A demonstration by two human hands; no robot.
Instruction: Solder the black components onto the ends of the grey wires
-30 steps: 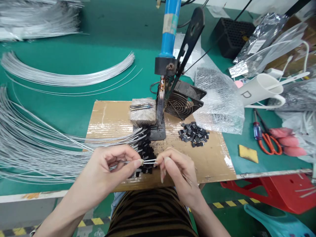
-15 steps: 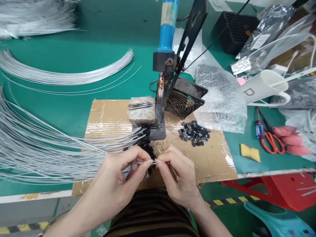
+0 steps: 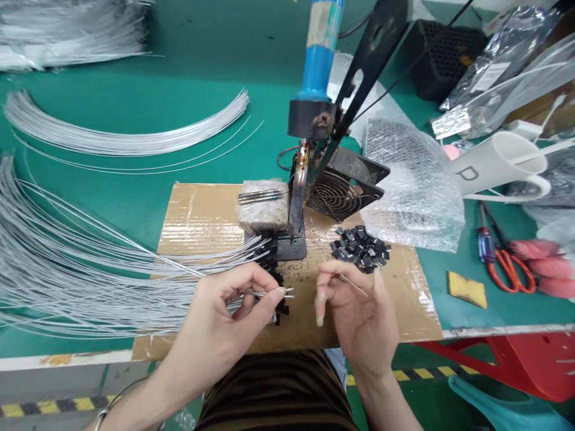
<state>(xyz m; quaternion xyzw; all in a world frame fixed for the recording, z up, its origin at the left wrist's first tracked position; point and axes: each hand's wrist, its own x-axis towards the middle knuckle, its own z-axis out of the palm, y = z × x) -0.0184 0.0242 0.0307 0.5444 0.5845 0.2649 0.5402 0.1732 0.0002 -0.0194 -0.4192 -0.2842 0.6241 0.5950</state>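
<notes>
My left hand (image 3: pixel 233 323) is closed, thumb and forefinger pinching a thin grey-white wire (image 3: pixel 290 293) whose short split ends stick out to the right. My right hand (image 3: pixel 357 311) is raised beside it, palm turned up and thumb apart from the fingers. A fine solder-like wire (image 3: pixel 354 285) is tucked among those fingers, its tip pointing right. Under the left hand lies a bundle of grey wires (image 3: pixel 112 293), with black connectors (image 3: pixel 272 251) on their right ends. Just beyond the right hand is a pile of small black connectors (image 3: pixel 362 248).
A blue-handled soldering iron (image 3: pixel 317 72) stands clamped over the cardboard (image 3: pixel 202 209), beside a wrapped block (image 3: pixel 263 212) and a small fan (image 3: pixel 344 185). To the right are a white mug (image 3: pixel 485 164), orange-handled scissors (image 3: pixel 512 272) and a yellow sponge (image 3: pixel 467 289).
My right hand has let go of the wire tip, moved right and opened its thumb, keeping the fine wire. My left hand still pinches the grey-white wire. The view has shifted slightly.
</notes>
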